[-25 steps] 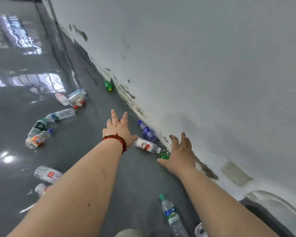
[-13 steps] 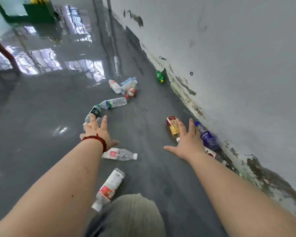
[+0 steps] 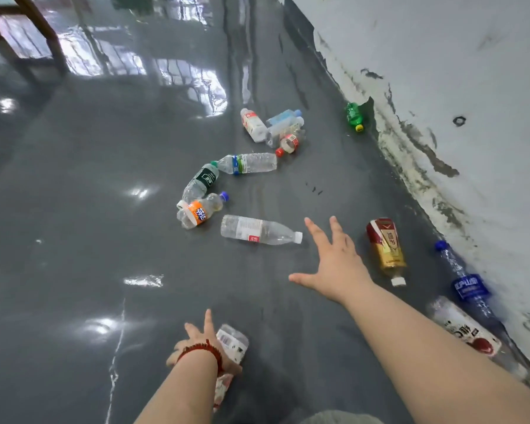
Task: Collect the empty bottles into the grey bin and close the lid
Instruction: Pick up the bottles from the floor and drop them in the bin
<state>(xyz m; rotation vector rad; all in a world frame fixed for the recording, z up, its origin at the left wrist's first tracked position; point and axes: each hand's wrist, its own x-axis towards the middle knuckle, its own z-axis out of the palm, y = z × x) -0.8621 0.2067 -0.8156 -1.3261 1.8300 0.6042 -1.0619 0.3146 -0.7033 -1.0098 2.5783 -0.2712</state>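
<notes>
- Head view, looking down at a glossy dark grey floor that meets a stained white wall along the right.
- The right hand reaches forward at centre, fingers straight and spread apart, holding nothing. It is above the floor, between a clear bottle and a gold bottle.
- The left hand, with a red bead bracelet at the wrist, is near the bottom centre, fingers spread. It is over a clear bottle with a white printed label; whether it touches that bottle cannot be told.
- A clear bottle with a white cap lies on its side just left of the right hand's fingertips.
- A gold and red bottle lies just right of that hand, white cap pointing toward the viewer.
- A blue-labelled bottle lies along the wall on the right, and a bottle with a red and white label lies nearer beside it.
- Farther off, an orange-labelled bottle, a dark green-labelled bottle and a clear bottle with a blue and green band lie in a loose curve.
- Beyond them sits a small pile of clear bottles.
- A green bottle with a yellow cap lies against the wall, far right.
- Brown wooden legs stand at the far left.
</notes>
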